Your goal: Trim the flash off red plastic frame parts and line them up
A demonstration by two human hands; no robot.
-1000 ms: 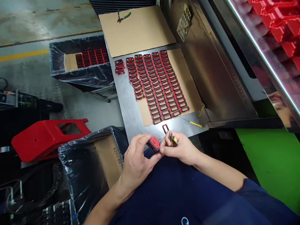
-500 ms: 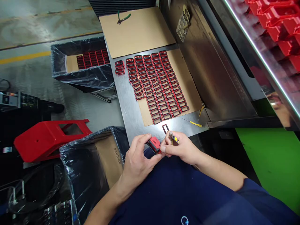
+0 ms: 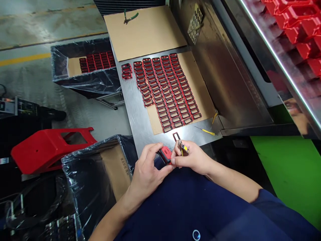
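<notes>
Both hands close on a small red part at the bench edge

Right at the near edge of the brushed steel bench, the left hand pinches a small red-and-black plastic part between thumb and curled fingers. The right hand is closed too, its thumb against the same part, and it grips a small metal tool with a yellow handle. Just beyond lies one loose rectangular frame, dark with a red rim. More such frames sit in tidy rows on a flat cardboard sheet. A cardboard box lined with glossy black plastic stands to the left (printing shows on its inner wall, too small to read). A yellow-handled pick rests on the steel.
</notes>
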